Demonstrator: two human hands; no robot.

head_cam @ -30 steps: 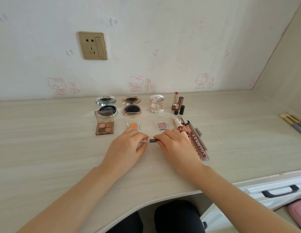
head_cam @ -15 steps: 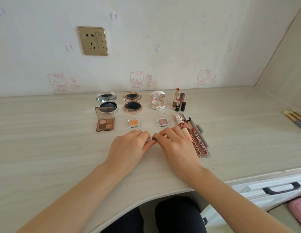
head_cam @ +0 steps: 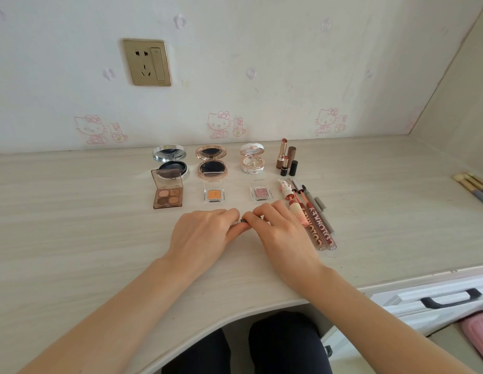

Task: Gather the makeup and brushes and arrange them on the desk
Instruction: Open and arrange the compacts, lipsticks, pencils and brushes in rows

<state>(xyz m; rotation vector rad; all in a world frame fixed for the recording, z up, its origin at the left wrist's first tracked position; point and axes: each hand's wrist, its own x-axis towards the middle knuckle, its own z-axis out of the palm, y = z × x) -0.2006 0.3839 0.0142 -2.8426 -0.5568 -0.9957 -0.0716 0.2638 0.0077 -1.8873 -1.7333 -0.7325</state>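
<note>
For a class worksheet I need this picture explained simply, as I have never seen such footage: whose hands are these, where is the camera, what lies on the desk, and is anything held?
No machine here: a person works with bare hands. The camera is worn on the head and looks forward and down, so the arms show from the bottom. The left hand and right hand meet on the desk and pinch a small dark stick between them; most of it is hidden, so what it is cannot be told. Behind them makeup stands in rows: three open compacts at the back, lipsticks to their right, then a palette and two small pans, with tubes and pens lying beside the right hand. A few brushes lie apart at the far right edge.
</note>
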